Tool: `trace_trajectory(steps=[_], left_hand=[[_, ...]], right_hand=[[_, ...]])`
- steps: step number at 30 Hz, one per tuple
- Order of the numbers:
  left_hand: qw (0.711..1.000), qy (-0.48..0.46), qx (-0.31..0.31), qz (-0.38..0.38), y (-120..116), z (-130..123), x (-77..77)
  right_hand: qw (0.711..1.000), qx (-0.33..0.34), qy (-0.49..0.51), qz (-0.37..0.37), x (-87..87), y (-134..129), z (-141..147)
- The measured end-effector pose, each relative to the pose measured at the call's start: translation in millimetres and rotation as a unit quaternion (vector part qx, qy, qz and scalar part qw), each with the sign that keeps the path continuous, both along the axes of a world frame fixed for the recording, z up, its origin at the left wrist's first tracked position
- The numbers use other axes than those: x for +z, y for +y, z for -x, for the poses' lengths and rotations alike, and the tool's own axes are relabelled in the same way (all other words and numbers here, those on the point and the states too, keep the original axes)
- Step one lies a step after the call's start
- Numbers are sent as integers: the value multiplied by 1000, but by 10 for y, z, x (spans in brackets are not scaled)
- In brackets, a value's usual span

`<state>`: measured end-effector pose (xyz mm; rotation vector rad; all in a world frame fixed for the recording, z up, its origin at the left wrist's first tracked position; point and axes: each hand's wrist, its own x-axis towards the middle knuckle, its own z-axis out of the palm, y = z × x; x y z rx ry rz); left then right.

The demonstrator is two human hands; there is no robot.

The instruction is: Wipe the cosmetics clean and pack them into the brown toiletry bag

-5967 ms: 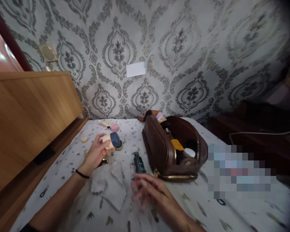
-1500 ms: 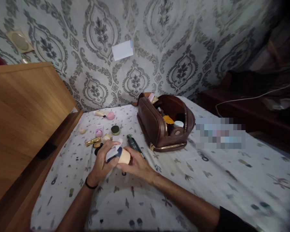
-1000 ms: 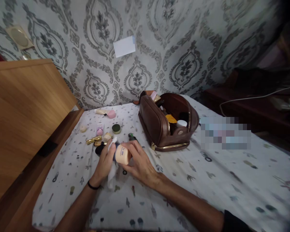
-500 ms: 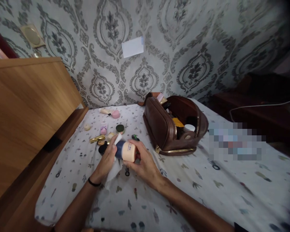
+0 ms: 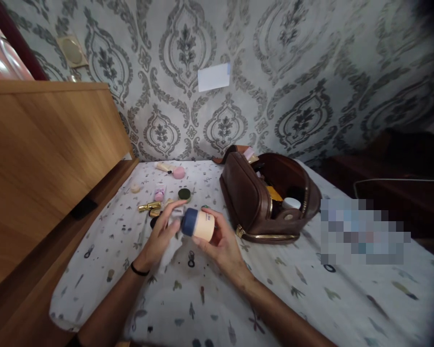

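Note:
My right hand (image 5: 224,241) grips a cream-coloured jar (image 5: 204,225) with a dark blue lid (image 5: 189,221), tilted on its side above the sheet. Close to the lid, my left hand (image 5: 162,236) holds a crumpled white tissue (image 5: 170,253) between thumb and fingers; part of the tissue hangs below the palm. Beyond the hands lie a gold lipstick tube (image 5: 149,206), a small purple-and-white tube (image 5: 159,192), a round dark green-lidded jar (image 5: 184,194) and a pink round container (image 5: 179,172). A black round item is partly hidden behind my left hand.
An open brown leather cosmetic bag (image 5: 253,202) stands to the right, with a white-lidded jar (image 5: 291,203) and a yellow item (image 5: 275,193) inside. A wooden cabinet (image 5: 58,144) borders the left. A patterned wall rises behind. A blurred patch covers something on the right.
My left hand with the tissue has drawn back from the jar, and its fingers have loosened. The jar in my right hand shows more of its blue lid. The view has shifted slightly.

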<state>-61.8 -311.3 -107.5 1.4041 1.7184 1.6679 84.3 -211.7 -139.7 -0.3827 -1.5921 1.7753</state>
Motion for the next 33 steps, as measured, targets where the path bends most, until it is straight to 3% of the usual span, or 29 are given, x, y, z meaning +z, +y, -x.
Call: trace_trajectory(steps=[3, 6, 14, 20, 29, 33], left_hand=[[996, -27, -77, 24, -19, -20, 24], [992, -48, -109, 51, -18, -7, 10], [989, -114, -80, 44, 14, 47, -111], [989, -132, -59, 44, 27, 39, -149], [985, -90, -142, 36, -8, 27, -64], [983, -103, -146, 32, 0, 25, -58]], right_hand=[[1000, 7, 1, -1, 1, 16, 1], [1000, 14, 17, -2, -12, 18, 7], [997, -2, 0, -75, -13, 0, -12], [998, -3, -11, -66, -11, -10, -11], [997, 50, -52, -26, 48, 15, -69], [996, 66, -55, -16, 57, 16, -105]])
